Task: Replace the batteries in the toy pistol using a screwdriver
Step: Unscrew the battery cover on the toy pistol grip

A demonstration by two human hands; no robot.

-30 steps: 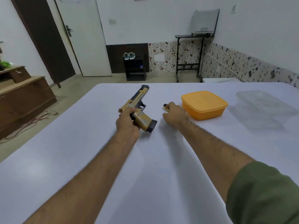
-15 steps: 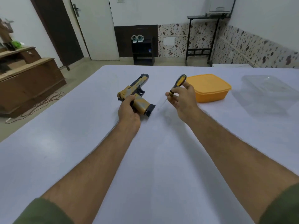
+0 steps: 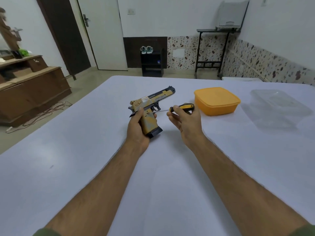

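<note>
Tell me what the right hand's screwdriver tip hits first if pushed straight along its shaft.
The right hand points the screwdriver leftward at the toy pistol; its tip likely meets the upper grip first, though depth is uncertain.

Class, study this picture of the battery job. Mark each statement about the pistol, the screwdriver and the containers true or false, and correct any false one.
1. The left hand holds the toy pistol by its grip. True.
2. The screwdriver lies on the table. False: the right hand holds it, tip at the pistol's grip.
3. The orange container has its lid on. True.
4. The clear container sits between the pistol and the orange container. False: it sits right of the orange one.
</note>
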